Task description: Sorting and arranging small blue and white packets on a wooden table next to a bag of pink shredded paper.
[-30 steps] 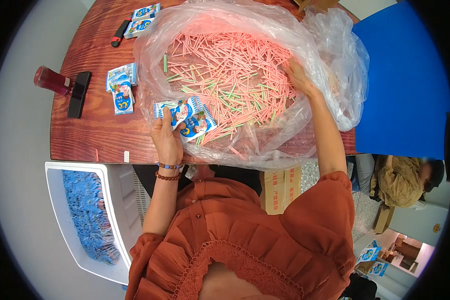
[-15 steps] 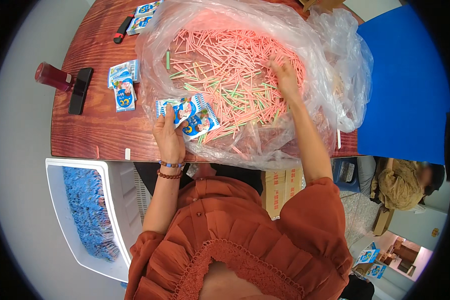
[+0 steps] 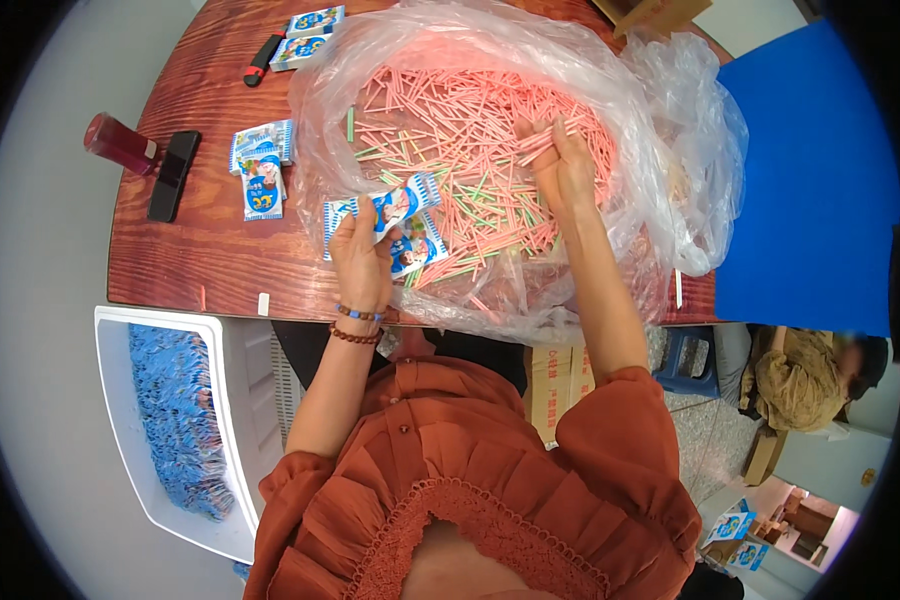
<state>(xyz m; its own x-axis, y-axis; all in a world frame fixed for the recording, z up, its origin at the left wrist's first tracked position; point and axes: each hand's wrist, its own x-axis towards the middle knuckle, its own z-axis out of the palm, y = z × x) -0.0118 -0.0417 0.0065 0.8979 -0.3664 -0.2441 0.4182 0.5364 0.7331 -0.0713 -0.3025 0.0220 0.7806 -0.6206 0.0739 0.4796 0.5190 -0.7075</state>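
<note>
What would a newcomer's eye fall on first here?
Likely the heap of pink and green sticks in the clear bag, upper middle, the right hand over them. Next, the white bin of blue packets at lower left and the big blue surface at upper right.

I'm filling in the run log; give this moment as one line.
left hand: holds blue-and-white packet | right hand: holds pink sticks over open plastic bag | table: phone, red bottle

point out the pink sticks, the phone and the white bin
pink sticks (image 3: 500, 105): head view, within the pile
phone (image 3: 174, 176): head view, middle of its dark face
white bin (image 3: 224, 400): head view, on its right rim
</note>
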